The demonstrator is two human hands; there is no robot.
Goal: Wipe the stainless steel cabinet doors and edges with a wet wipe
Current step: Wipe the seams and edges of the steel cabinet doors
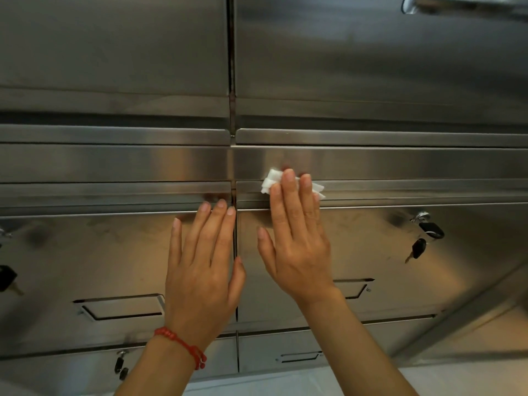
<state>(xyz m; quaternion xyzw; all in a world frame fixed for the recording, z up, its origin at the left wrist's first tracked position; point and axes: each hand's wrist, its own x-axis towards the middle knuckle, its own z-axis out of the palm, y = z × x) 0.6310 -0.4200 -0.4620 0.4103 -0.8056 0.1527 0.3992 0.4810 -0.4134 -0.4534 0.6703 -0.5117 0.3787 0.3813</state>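
Right hand (295, 238), fingers straight, pressing crumpled white wet wipe (271, 181) against horizontal steel edge (400, 164) at frame centre. Left hand (203, 267), flat and spread wide, resting on brushed stainless steel cabinet door (100, 252) at lower left, red beaded bracelet (183, 344) circling its wrist. Black-capped keys (423, 238) hanging from lock at right, recessed handle (123, 307) sitting lower left.
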